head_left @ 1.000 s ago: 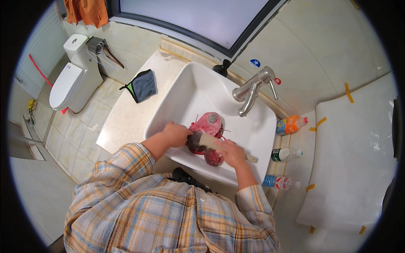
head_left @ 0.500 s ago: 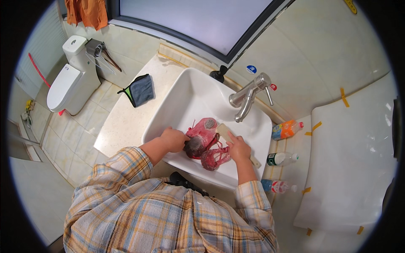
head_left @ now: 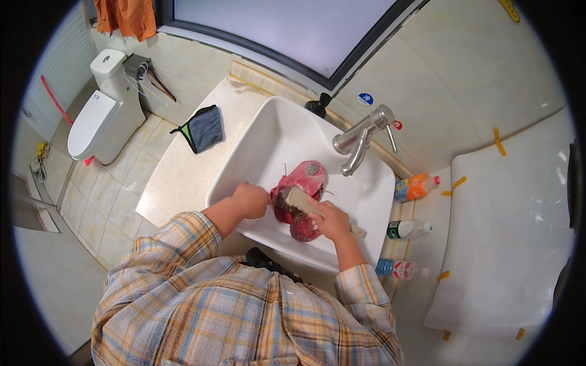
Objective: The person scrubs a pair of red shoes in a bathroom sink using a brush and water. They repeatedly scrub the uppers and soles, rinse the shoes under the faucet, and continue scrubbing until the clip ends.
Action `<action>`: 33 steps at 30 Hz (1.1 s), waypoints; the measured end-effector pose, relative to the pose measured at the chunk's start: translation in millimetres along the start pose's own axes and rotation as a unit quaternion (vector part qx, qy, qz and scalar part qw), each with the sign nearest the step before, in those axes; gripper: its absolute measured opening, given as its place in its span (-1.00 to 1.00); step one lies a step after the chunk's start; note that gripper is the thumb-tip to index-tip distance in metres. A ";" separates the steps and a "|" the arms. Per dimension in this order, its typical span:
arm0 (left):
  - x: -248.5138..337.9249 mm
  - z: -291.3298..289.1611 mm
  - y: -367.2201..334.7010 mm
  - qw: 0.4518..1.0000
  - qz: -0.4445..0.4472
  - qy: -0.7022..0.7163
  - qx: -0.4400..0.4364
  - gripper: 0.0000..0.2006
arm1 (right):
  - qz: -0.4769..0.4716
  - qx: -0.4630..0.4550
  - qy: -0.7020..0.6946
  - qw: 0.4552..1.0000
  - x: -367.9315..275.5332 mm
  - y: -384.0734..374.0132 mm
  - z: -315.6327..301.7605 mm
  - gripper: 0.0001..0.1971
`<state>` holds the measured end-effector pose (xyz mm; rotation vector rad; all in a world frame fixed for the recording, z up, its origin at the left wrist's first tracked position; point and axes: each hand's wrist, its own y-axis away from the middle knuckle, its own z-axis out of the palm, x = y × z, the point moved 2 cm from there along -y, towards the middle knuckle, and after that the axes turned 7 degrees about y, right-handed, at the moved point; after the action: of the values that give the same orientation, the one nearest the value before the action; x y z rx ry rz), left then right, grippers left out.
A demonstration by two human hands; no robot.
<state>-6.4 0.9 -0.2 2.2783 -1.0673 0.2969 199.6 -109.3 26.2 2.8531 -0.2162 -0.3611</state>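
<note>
A wet red fabric article (head_left: 311,173) with dark grey rounded patches and thin cords lies bunched in the white sink (head_left: 235,183); its exact kind is unclear. Closed at its left edge, my left hand (head_left: 251,201) seems to pinch it, though the fingertips are hidden. My right hand (head_left: 332,219) grips a beige long-handled scrubbing brush (head_left: 299,200). The brush head rests across the article's dark middle part and covers some of it. Its handle end sticks out beyond my hand toward the sink's right side.
A metal faucet (head_left: 363,140) rises over the sink's far right side, near a black bottle (head_left: 317,105). A grey cloth (head_left: 206,129) lies on the counter (head_left: 174,183). Bottles, including an orange-labelled one (head_left: 415,187), line the right. A toilet (head_left: 101,119) stands far left.
The brush has moved left, from beside the article onto its dark part, with my right hand following. The article has shifted slightly and its loose cords lie differently. My left hand stays nearly in place.
</note>
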 end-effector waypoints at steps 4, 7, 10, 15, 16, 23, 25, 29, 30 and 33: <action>3.5 -4.0 -1.2 0.999 -0.017 -0.001 -0.032 -0.68 | 0.001 0.053 -0.037 0.998 2.3 -3.7 5.7 -0.57; 6.9 -7.1 -1.1 0.999 -0.001 0.042 0.027 -0.62 | -0.004 0.071 -0.046 0.996 2.7 -4.0 11.2 -0.57; 10.4 -2.0 2.7 0.991 0.120 0.028 0.059 -0.53 | 0.064 0.042 -0.040 0.996 12.3 -5.1 10.6 -0.56; 11.5 8.6 1.2 0.986 0.163 0.002 0.013 -0.47 | 0.131 0.109 0.016 0.985 21.4 -5.1 5.9 -0.56; 11.9 8.9 0.2 0.987 0.161 -0.005 0.007 -0.47 | 0.096 0.099 0.004 0.990 18.8 -5.2 8.1 -0.56; 11.6 7.1 -0.3 0.988 0.149 0.007 0.033 -0.53 | 0.106 0.039 0.010 0.994 17.2 -4.7 19.0 -0.54; 12.9 6.3 -0.7 0.987 0.146 0.005 0.072 -0.57 | 0.163 0.080 0.013 0.983 26.7 -5.1 11.6 -0.53; 12.6 -1.9 -8.3 0.989 0.018 0.051 0.140 -0.66 | 0.158 0.089 -0.018 0.983 26.5 -0.8 9.9 -0.54; 12.6 -4.2 -10.6 0.989 -0.005 0.027 0.145 -0.68 | 0.112 0.076 -0.021 0.991 21.7 0.9 12.6 -0.55; 12.9 -6.7 -18.1 0.988 -0.048 -0.009 0.145 -0.71 | -0.021 0.050 -0.012 0.998 8.9 8.2 20.3 -0.58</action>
<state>16.0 5.9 3.0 2.5864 -0.9722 0.4162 201.9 -123.5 7.5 2.9574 -0.1843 -0.4055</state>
